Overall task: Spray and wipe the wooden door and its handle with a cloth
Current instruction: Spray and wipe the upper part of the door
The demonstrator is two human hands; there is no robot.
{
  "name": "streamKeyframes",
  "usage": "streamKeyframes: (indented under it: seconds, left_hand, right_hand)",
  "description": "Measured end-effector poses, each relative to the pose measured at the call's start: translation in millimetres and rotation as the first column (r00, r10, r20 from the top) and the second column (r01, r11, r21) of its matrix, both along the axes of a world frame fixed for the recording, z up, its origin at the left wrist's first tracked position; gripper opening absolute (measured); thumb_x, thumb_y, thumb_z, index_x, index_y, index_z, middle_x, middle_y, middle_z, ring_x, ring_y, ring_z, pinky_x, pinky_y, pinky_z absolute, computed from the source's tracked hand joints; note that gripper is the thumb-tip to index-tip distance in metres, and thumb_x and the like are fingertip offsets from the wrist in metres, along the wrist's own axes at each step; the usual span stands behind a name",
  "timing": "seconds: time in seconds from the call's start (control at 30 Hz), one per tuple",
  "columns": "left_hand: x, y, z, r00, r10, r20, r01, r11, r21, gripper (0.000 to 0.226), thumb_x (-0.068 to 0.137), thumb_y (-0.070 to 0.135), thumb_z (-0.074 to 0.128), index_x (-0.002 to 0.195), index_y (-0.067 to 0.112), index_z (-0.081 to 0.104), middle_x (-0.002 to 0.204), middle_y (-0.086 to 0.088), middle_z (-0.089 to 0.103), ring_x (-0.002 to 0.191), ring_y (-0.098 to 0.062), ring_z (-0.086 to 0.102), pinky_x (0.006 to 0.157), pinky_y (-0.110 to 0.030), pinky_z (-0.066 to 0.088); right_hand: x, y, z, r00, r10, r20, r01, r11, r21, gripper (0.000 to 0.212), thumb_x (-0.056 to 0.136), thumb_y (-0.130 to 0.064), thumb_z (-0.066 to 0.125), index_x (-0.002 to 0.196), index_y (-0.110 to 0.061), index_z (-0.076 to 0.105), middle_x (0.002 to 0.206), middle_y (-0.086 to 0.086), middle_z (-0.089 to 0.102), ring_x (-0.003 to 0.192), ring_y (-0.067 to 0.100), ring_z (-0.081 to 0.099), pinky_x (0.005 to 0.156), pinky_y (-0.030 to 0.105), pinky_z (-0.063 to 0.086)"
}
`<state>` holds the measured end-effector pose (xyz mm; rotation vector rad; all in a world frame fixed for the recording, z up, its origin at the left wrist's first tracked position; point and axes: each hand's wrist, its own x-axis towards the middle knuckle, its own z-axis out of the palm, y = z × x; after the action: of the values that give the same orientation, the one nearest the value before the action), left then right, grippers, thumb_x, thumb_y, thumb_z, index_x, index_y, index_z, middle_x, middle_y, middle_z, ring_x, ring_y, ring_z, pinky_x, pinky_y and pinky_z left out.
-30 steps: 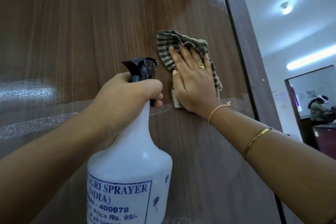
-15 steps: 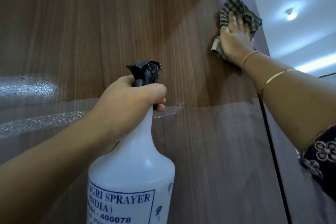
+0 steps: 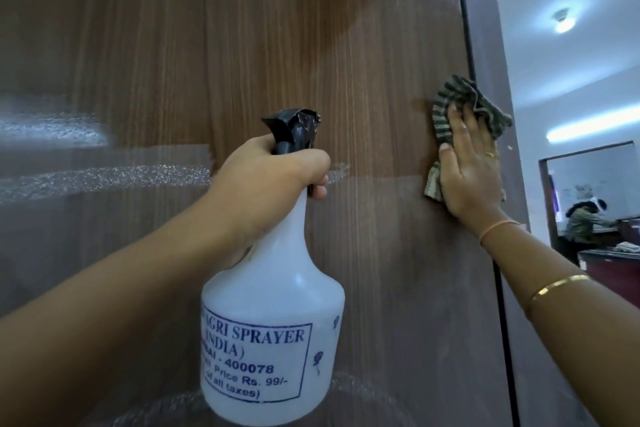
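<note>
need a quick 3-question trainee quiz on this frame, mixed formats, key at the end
1. True or false: the left hand holds the spray bottle around its neck, just under the black trigger head.
2. Multiple choice: where on the wooden door is the cloth?
A. near the right edge
B. at the centre
C. at the far left
3. Fill the gap: the ___ hand presses the cloth flat against the door.
Key: 1 true; 2 A; 3 right, meaning the right hand.
</note>
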<state>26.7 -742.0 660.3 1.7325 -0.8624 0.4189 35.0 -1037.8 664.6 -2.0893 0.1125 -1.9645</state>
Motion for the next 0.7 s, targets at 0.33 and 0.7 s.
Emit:
streamKeyframes:
  seconds: [0.33,0.7]
  left_hand:
    - [11.7,-2.9,-15.7,0.997,0.048,-0.063,-0.05,0.998,-0.025,0.029,0.041,0.008,0.041,0.039,0.026,0.064,0.042,0.003,0.06,0.071,-0.025,0.065,0.085,-0.049,0.056]
    - [-29.1,-6.0,-26.3,0.999,-0.013,0.031,0.014,0.999,-0.036,0.022,0.06,0.026,0.056,0.076,0.016,0.067,0.071,0.003,0.071,0.097,-0.032,0.067,0.093,-0.051,0.049]
  right_hand:
    - [17.0,132.5,-24.0,0.995,-0.071,0.072,0.092,0.928,-0.361,0.061,0.096,-0.046,0.028,0.15,-0.017,0.026,0.156,0.007,0.025,0.145,0.029,0.018,0.115,0.059,0.01]
    - [5.3,38.3,-36.0,0.996,-0.074,0.041,0.078,0.991,-0.106,0.063,0.09,-0.038,0.024,0.151,-0.023,0.025,0.156,0.002,0.025,0.145,0.019,0.018,0.118,0.048,0.004]
